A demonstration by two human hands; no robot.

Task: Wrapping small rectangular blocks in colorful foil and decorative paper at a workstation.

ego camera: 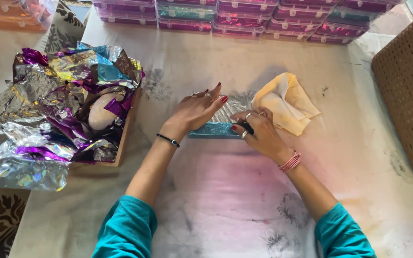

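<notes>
Pressing down on a flat rectangular box [218,128] wrapped in teal and silver foil, at centre of the stained cloth-covered table [216,200]. Left hand [194,111] laid flat over the box's left half, fingers extended and close together toward 2 o'clock, palm down on the foil; black beaded bracelet [168,140] at the wrist. Right hand [259,131] set on the box's right end, fingers curled, thumb and forefinger pinching the foil edge at the near side; rings on two fingers, pink thread bangles [290,162] at the wrist. Both forearms in teal sleeves [127,229], entering from 6 o'clock.

Touching the right hand at 1 o'clock of the box: a crumpled yellow cloth [288,100]. Well apart at 9 o'clock: a shallow wooden tray [125,138] heaped with loose crinkled foil sheets [48,110] in purple, silver, gold and blue, with a smooth pale oval stone [102,112] lying among them. Along the far table edge at 12 o'clock: stacked flat boxes [244,16] in magenta and teal foil, several rows across. At 3 o'clock: a brown woven wicker basket [409,86], partly out of view. Box contents not discernible under the foil.
</notes>
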